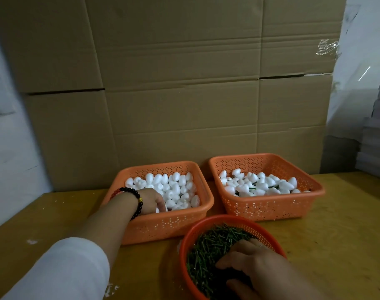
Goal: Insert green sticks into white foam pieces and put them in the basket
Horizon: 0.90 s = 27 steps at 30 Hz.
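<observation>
The left orange basket point(163, 226) holds loose white foam pieces point(176, 185). My left hand point(151, 201), with a bead bracelet on the wrist, reaches into its near left corner, and its fingers curl down round a white foam piece point(158, 210). A round red basket point(208, 224) at the front is full of short green sticks point(213, 245). My right hand point(252, 263) lies on the sticks with its fingertips buried in them. The right orange basket point(269, 206) holds foam pieces with green sticks in them point(252, 187).
The baskets stand on a yellow wooden table point(336, 234). A wall of brown cardboard boxes point(184, 94) rises right behind them. Clear plastic sheeting point(358, 72) hangs at the right, with stacked grey sheets point(377, 137) beyond it. White crumbs dot the table at left.
</observation>
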Available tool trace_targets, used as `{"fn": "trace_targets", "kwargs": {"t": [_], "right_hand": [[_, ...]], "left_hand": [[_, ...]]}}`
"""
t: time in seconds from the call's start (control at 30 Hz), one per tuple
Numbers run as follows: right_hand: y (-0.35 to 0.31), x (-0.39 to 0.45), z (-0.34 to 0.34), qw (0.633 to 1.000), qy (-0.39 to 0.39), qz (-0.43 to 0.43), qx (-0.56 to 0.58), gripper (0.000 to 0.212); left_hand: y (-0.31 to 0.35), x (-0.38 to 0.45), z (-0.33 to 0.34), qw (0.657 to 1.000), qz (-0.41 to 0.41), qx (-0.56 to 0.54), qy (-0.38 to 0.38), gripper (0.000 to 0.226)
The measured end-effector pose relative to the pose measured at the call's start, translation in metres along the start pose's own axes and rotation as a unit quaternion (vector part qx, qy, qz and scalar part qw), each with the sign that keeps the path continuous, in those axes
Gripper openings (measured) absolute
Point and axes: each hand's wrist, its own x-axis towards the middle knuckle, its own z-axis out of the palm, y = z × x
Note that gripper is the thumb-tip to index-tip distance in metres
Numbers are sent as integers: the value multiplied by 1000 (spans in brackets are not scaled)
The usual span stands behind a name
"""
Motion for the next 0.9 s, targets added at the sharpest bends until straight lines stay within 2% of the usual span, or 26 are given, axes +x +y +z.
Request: {"fn": "trace_targets", "kwargs": {"t": [0.1,0.17,0.27,0.37,0.43,0.57,0.63,0.73,0.9], "right_hand": [[-1,-1,1,1000,9,3,-1,37],[-1,-2,1,1000,14,3,-2,36],[-1,-2,2,1000,22,0,2,35],[-1,-2,3,1000,26,-2,8,33],[-2,-2,3,999,28,-4,15,33],[-1,-2,5,999,31,-1,9,33],[-1,-2,5,999,31,0,7,33],[0,-2,6,999,32,1,6,34],[1,-1,6,999,31,-5,6,34]], "left_hand": [[-2,1,2,999,-11,-35,39,33],[-2,-3,2,992,-16,-69,103,33],[4,-13,-3,958,10,-213,190,36],[21,-33,-5,880,81,-403,237,32],[35,-49,-2,813,123,-521,229,35],[63,-83,15,622,191,-750,118,37],[73,-94,23,557,212,-800,67,37],[83,-105,32,498,234,-835,15,37],[87,-110,40,444,259,-857,-30,33]]}}
